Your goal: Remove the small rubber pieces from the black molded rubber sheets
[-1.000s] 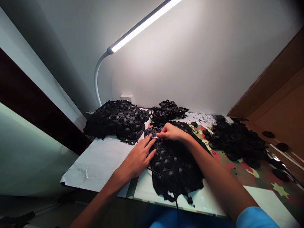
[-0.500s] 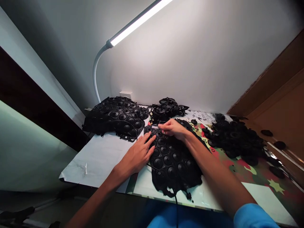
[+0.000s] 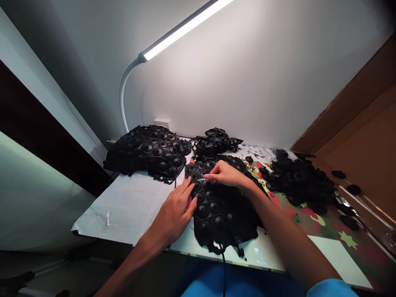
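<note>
A black moulded rubber sheet [image 3: 221,206] studded with round cups lies on the table in front of me. My left hand [image 3: 175,210] rests flat on its left edge, fingers stretched out and pressing it down. My right hand [image 3: 224,174] is pinched over the sheet's upper part, holding a small silvery tool [image 3: 201,179] whose tip points left toward my left fingertips. What kind of tool it is, I cannot make out.
A second black cup sheet [image 3: 148,152] lies at the back left, a tangle of black scrap [image 3: 215,142] behind, and a heap of loose black round parts [image 3: 298,181] to the right. A white gooseneck lamp [image 3: 173,35] hangs overhead. The table carries white paper [image 3: 130,206] and a camouflage-patterned cover [image 3: 328,225].
My right hand rose toward the sheet's far edge and came back down to the spot by my left fingertips. The view shifted slightly. My left hand stayed flat on the sheet.
</note>
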Available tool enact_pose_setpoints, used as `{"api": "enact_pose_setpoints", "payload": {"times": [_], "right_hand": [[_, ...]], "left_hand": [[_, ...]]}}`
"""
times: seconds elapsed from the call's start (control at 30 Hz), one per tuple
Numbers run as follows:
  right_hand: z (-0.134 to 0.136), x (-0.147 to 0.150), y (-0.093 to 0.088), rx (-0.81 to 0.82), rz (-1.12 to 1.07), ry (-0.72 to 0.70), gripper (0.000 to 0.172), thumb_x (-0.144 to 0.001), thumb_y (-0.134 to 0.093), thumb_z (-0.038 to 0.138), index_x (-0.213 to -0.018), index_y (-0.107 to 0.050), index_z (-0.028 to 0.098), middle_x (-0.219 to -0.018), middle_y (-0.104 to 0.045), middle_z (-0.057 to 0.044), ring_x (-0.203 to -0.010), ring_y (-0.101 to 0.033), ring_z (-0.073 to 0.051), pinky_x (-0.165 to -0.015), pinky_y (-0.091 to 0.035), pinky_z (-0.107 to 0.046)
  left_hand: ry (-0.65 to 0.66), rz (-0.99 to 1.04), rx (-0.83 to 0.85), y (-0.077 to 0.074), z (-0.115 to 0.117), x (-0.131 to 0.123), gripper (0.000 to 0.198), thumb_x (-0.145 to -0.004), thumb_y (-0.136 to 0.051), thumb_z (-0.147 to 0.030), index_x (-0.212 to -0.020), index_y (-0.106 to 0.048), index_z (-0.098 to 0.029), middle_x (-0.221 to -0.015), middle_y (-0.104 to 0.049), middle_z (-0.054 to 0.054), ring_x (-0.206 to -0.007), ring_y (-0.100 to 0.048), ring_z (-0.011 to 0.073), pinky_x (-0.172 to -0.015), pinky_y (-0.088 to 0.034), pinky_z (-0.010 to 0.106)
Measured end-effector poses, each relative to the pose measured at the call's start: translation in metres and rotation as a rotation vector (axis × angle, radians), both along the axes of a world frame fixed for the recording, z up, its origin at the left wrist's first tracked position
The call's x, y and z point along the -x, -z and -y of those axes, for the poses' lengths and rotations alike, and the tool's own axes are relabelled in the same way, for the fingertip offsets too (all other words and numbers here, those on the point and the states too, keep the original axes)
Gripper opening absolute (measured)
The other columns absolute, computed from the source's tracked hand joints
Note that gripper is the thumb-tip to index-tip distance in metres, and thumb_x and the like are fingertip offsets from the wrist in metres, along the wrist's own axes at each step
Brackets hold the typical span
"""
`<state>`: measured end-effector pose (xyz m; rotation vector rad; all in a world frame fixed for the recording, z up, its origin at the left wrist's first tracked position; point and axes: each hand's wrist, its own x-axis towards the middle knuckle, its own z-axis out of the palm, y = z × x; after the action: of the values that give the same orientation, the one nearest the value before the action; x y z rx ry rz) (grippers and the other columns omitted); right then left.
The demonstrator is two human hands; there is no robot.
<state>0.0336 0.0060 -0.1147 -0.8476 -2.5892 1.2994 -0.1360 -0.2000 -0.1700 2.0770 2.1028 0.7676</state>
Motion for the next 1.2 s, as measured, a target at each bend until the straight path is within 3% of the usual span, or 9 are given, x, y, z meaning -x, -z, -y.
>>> {"api": "enact_pose_setpoints", "payload": {"times": [0.17, 0.43, 0.6, 0.77, 0.93, 1.2], "right_hand": [[-0.001, 0.000, 0.002, -0.012, 0.058, -0.056, 0.074, -0.083, -0.069, 0.085, -0.060, -0.070, 0.015, -0.050, -0.047, 0.002, -0.052, -0.035, -0.010, -0.054, -0.025, -0.031], [0.006, -0.003, 0.009, 0.143, -0.062, 0.013, 0.074, -0.072, -0.080, 0.086, -0.057, -0.067, 0.015, -0.049, -0.046, 0.003, -0.050, -0.032, -0.009, -0.051, -0.020, -0.030], [0.011, -0.009, -0.009, 0.315, -0.222, -0.017, 0.072, -0.077, -0.079, 0.084, -0.058, -0.065, 0.016, -0.048, -0.037, 0.007, -0.050, -0.025, -0.007, -0.051, -0.017, -0.028], [0.013, -0.018, -0.022, 0.149, -0.060, -0.003, 0.072, -0.079, -0.080, 0.082, -0.062, -0.073, 0.013, -0.049, -0.046, 0.003, -0.050, -0.033, -0.009, -0.051, -0.021, -0.029], [0.016, -0.027, -0.009, 0.107, 0.106, -0.081, 0.073, -0.085, -0.074, 0.083, -0.066, -0.075, 0.012, -0.052, -0.049, 0.002, -0.051, -0.036, -0.010, -0.051, -0.023, -0.029], [0.017, -0.025, 0.001, 0.126, 0.055, -0.121, 0.064, -0.088, -0.076, 0.073, -0.064, -0.072, 0.013, -0.051, -0.047, 0.003, -0.052, -0.035, -0.010, -0.051, -0.022, -0.030]], "left_hand": [[0.024, 0.036, -0.043, 0.006, 0.005, -0.008, 0.052, -0.117, -0.041, -0.036, -0.161, -0.058, -0.013, -0.167, -0.057, 0.015, -0.158, -0.054, 0.0281, -0.128, -0.052, 0.053], [0.058, -0.105, -0.081, 0.012, 0.005, -0.011, 0.051, -0.117, -0.038, -0.031, -0.159, -0.058, -0.009, -0.168, -0.056, 0.018, -0.158, -0.053, 0.0305, -0.132, -0.046, 0.055], [0.049, -0.138, -0.064, 0.010, 0.004, -0.013, 0.053, -0.117, -0.038, -0.031, -0.162, -0.054, -0.008, -0.169, -0.055, 0.018, -0.159, -0.052, 0.0300, -0.134, -0.044, 0.055], [0.069, -0.181, -0.042, 0.005, 0.006, -0.010, 0.054, -0.117, -0.038, -0.032, -0.163, -0.053, -0.007, -0.169, -0.055, 0.016, -0.159, -0.053, 0.0289, -0.134, -0.044, 0.053], [0.072, -0.177, -0.109, 0.002, 0.019, -0.015, 0.048, -0.117, -0.043, -0.030, -0.157, -0.061, -0.013, -0.166, -0.060, 0.013, -0.157, -0.055, 0.0271, -0.131, -0.048, 0.053], [0.088, -0.097, -0.159, 0.003, 0.032, -0.027, 0.045, -0.115, -0.047, -0.026, -0.155, -0.064, -0.014, -0.163, -0.063, 0.012, -0.154, -0.059, 0.0272, -0.130, -0.050, 0.050]]}}
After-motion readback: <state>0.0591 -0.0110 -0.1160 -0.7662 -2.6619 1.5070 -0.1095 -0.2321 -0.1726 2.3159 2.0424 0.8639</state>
